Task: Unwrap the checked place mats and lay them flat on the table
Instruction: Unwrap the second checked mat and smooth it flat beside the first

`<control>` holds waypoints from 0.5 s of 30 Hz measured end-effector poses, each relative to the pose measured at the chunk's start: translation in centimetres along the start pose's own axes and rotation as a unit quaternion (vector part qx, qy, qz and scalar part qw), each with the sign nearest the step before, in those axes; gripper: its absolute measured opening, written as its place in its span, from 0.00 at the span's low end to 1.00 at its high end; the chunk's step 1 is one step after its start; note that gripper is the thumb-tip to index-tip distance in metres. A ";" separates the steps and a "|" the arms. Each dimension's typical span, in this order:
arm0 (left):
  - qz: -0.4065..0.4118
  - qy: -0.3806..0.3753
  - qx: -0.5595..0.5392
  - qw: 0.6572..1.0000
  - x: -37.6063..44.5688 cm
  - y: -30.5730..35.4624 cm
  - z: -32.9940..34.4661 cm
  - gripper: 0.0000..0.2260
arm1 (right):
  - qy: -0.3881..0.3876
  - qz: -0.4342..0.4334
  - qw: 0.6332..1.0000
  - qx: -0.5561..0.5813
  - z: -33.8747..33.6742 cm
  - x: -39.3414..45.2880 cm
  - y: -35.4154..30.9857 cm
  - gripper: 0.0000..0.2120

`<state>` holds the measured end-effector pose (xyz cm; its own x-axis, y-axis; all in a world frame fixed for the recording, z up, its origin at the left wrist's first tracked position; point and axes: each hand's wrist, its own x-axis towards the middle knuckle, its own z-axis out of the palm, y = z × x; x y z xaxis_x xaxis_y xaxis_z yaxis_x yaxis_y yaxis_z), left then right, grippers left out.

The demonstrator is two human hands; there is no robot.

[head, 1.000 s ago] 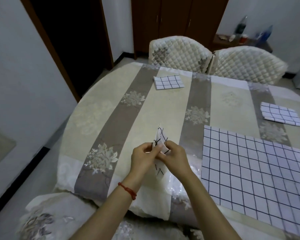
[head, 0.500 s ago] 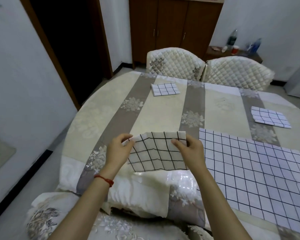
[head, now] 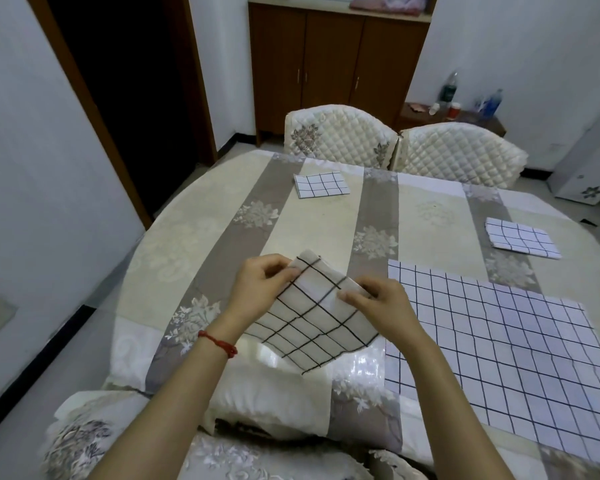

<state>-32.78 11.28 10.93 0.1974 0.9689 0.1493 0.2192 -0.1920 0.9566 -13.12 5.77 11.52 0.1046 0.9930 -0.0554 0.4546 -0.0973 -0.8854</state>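
Above the near tabletop edge, a folded checked mat hangs in both hands.

Half a second ago it was held level; now it is turned cornerwise, left hand and right hand each pinching a top corner, so I judge unfolding continues. One open mat lies flat just right. No readable writing.

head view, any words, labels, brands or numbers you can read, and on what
No text can be read anywhere in this view.
dark bottle: has a label, too small and blurred to read.
blue bottle: label blurred, unreadable.
red cup: print, if any, too small to tell.
held place mat, in the left hand and right hand: grid lines only, no words.
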 end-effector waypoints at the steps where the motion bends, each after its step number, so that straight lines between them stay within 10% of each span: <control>1: -0.005 0.023 -0.014 1.000 0.1 -0.1 -0.5 0.11 | -0.004 0.006 1.000 -0.003 -0.5 -0.2 0.5 0.10; 7: -0.042 0.128 0.028 0.990 0.4 -0.3 -1.6 0.02 | 0.009 0.028 0.998 0.050 -1.4 -0.2 1.1 0.07; 10: -0.083 0.181 0.101 0.975 0.2 -0.4 -0.7 0.16 | 0.044 0.023 0.997 0.064 -0.4 0.3 0.2 0.10; 15: -0.096 0.149 0.076 0.981 -1.6 0.5 2.6 0.11 | 0.049 0.009 0.995 0.088 1.0 0.8 -0.5 0.13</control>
<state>-30.52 9.20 10.52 -0.1451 0.9877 0.0583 0.3699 -0.0004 0.9291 -14.16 6.70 11.40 0.2019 0.9788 -0.0347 0.2910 -0.0937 -0.9521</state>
